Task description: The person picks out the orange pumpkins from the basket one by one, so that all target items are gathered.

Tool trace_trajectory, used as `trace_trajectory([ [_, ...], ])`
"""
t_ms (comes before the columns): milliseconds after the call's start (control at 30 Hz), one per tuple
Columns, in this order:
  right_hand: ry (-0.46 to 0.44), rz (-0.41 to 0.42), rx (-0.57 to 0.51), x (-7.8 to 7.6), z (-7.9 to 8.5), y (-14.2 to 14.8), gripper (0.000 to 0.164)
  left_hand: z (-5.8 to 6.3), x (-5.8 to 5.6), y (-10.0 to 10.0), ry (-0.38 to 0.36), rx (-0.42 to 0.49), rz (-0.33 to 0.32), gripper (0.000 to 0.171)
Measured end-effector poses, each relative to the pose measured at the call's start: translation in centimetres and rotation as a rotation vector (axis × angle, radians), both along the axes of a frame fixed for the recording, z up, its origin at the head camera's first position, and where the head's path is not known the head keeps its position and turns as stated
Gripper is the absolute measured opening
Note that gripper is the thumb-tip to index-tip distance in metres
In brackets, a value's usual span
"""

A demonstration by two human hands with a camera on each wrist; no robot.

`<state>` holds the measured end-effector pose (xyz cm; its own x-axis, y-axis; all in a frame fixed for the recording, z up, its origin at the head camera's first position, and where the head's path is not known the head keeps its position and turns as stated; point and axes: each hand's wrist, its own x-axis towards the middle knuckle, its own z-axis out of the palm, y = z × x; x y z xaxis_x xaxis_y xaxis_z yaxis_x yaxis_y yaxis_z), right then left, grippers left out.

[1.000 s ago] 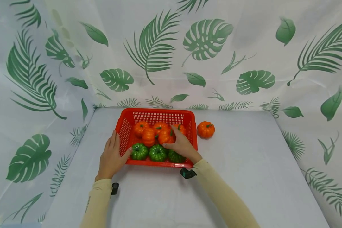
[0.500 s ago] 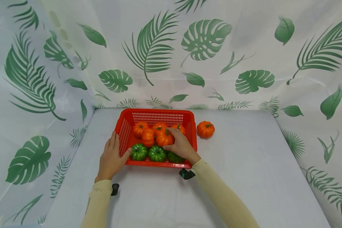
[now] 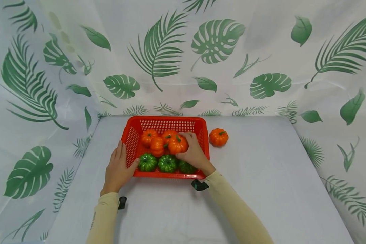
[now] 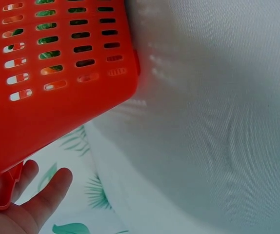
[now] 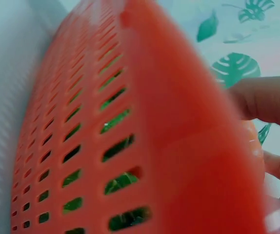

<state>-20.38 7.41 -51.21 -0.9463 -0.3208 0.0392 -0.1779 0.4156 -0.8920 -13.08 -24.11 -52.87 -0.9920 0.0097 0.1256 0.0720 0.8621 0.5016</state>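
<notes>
My right hand [image 3: 194,151] pinches an orange toy pumpkin [image 3: 177,145] with a green stem between thumb and fingers, over the right half of a red plastic basket [image 3: 205,149]. Other orange pumpkins [image 3: 148,138] lie behind and left of it. A row of green pumpkins [image 3: 167,164] sits along the front wall inside. My left hand [image 3: 117,167] rests on the basket's front-left corner, fingers fairly straight along the left rim and thumb over the front rim. The right wrist view shows the basket wall [image 5: 198,146] up close, covering most of the held pumpkin.
One more orange pumpkin [image 3: 218,137] stands on the white table [image 3: 262,169] just right of the basket. Leaf-printed curtains [image 3: 177,61] rise behind and at both sides of the table.
My right hand has closed round the orange pumpkin and shifted it slightly right and up, hiding the pumpkin behind it at the right. The left hand stays on the basket corner.
</notes>
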Motion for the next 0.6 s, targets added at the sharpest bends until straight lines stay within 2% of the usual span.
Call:
trace_trajectory([
  [167,-0.028,0.002,-0.079,0.2,0.4,0.6,0.082,-0.1,0.0,0.0,0.003,0.0,0.003,0.092],
  [400,-0.021,0.008,-0.165,0.7,1.2,2.1,0.08,-0.3,0.0,0.2,-0.006,-0.001,0.003,0.092],
  [600,-0.012,-0.04,-0.196,1.5,2.7,4.5,0.08,-0.2,0.0,0.1,0.017,-0.008,0.006,0.091],
])
